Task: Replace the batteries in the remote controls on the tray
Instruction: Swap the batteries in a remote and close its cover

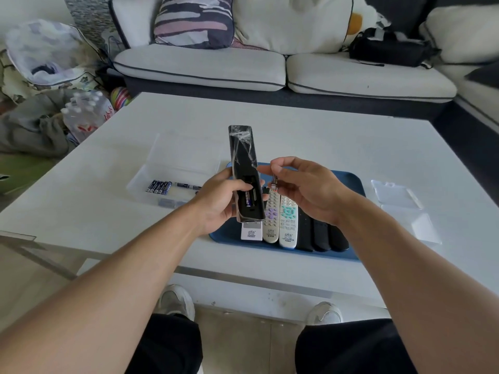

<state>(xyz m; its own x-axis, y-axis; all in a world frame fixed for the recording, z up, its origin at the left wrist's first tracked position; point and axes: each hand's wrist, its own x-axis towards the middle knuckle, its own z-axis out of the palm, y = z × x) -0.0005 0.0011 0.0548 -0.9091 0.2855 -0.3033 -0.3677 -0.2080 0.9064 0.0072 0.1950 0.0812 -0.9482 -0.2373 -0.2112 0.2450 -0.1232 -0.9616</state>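
Note:
My left hand (218,201) grips a long black remote (244,163), back side up, above the blue tray (348,184). Its battery bay is uncovered and one blue battery (248,202) sits inside. My right hand (302,187) pinches a single battery (274,182) just right of the remote. On the tray lie two light remotes with coloured buttons (288,225), a white remote end (251,233) and several black remotes (321,236).
A clear plastic box (175,168) left of the tray holds several blue batteries (159,187). Clear lids (397,195) lie right of the tray on the white table (324,130). A sofa stands behind; bags and bottles sit on the floor at left.

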